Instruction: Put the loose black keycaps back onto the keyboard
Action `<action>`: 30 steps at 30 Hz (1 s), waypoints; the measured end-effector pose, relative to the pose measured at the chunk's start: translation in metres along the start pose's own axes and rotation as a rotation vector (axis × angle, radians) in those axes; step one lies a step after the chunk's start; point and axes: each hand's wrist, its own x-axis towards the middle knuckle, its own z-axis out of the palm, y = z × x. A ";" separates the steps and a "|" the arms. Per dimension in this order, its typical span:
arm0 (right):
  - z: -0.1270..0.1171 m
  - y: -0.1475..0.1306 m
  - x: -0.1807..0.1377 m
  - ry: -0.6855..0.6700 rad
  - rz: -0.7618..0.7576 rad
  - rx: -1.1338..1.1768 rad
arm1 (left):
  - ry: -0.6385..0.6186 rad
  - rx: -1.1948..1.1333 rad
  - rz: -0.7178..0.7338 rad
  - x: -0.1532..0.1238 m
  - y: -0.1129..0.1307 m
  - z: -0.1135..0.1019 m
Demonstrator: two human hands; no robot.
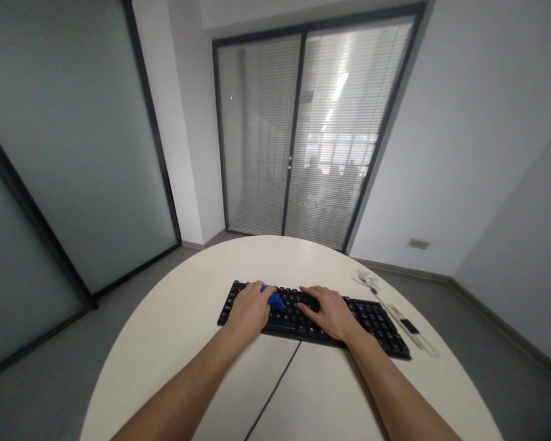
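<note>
A black keyboard [284, 329] lies on the round pale table, slightly slanted, with its number pad toward the right. My left hand [248, 309] is on its left part, fingers curled over a bright blue cloth [276, 299] that presses on the keys. Most of the cloth is hidden under that hand. Farther right, my right hand [329, 311] rests on the middle of the keyboard, holding nothing, with thumb and fingers apart and touching the keys.
A thin dark cable [275, 387] runs from the keyboard's near edge toward me over the table [165, 343]. At the right lie a crumpled white tissue [367, 279], several thin pale sticks [397, 318] and a small black piece [410, 326]. Walls and glass partitions stand beyond.
</note>
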 end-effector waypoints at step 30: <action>0.007 -0.070 -0.016 0.021 -0.158 0.513 | 0.262 -0.735 0.058 -0.019 -0.001 -0.013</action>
